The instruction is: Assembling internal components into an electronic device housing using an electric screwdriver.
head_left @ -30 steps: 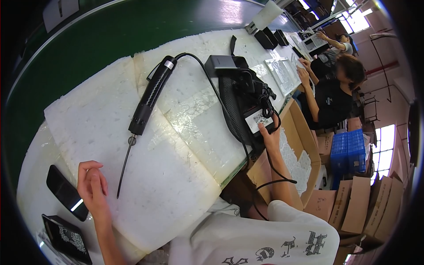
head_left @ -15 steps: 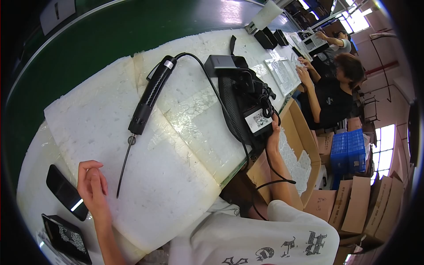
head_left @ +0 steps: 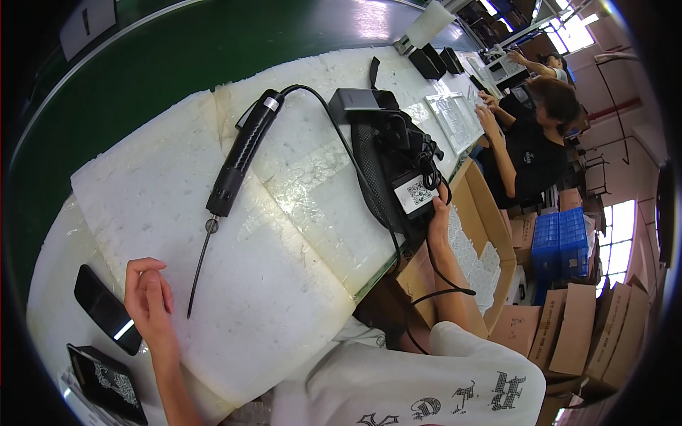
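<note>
My left hand point(head_left: 150, 305) rests on the white-covered table, its fingers loosely curled and apart, with nothing visible in them. Beside it ends the thin bit of a black electric screwdriver point(head_left: 244, 156), which lies flat with its cable running off to the right. My right hand point(head_left: 440, 220) grips the near right edge of a small black box with a white label point(head_left: 415, 194); part of its fingers are hidden underneath. That box lies with bundled black cords point(head_left: 428, 160) on a black mesh pouch point(head_left: 368, 170).
A black phone point(head_left: 106, 309) and a black tray of small screws point(head_left: 110, 383) lie at the left. An open carton point(head_left: 506, 245) holding pale parts stands at the right. A grey-black box point(head_left: 355, 103) sits behind the pouch. Farther right, a co-worker point(head_left: 533, 160) handles a panel.
My right hand has shifted very slightly against the labelled box. The co-worker's head and arms have moved a little. My left hand and the screwdriver are still.
</note>
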`<state>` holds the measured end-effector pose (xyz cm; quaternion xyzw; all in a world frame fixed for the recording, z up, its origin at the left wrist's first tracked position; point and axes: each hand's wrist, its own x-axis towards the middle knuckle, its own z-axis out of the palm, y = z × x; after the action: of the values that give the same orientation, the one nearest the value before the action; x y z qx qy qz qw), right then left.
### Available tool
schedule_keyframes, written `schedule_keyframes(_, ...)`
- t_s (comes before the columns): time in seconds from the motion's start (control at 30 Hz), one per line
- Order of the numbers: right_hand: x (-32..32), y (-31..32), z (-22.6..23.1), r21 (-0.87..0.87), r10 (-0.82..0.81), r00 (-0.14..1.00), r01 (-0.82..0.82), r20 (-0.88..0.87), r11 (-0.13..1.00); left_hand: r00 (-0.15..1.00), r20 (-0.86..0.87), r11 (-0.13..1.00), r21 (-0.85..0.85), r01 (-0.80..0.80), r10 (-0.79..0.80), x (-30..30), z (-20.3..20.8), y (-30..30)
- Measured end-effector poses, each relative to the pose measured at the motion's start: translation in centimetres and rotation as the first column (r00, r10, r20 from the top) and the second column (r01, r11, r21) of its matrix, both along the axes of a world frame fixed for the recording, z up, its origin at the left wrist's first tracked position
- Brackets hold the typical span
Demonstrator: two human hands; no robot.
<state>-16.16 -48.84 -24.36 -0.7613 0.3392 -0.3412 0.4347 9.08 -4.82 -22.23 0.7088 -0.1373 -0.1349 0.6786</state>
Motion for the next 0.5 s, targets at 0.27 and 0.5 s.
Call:
schedule_keyframes(0.27, -1.0, -1.6, -0.8, -0.262, -0.076, 0.991, 0.045, -0.108, 0.964, 1.000, -0.002, 1.000, 0.002, 0.005, -0.005, 0.0, 0.1, -0.2)
schedule_keyframes(0.5, -0.4, -0.5, -0.2, 0.080, 0.086, 0.990, -0.095, 0.112, 0.992, 1.000, -0.002, 1.000, 0.006, -0.003, 0.003, 0.0, 0.1, -0.1)
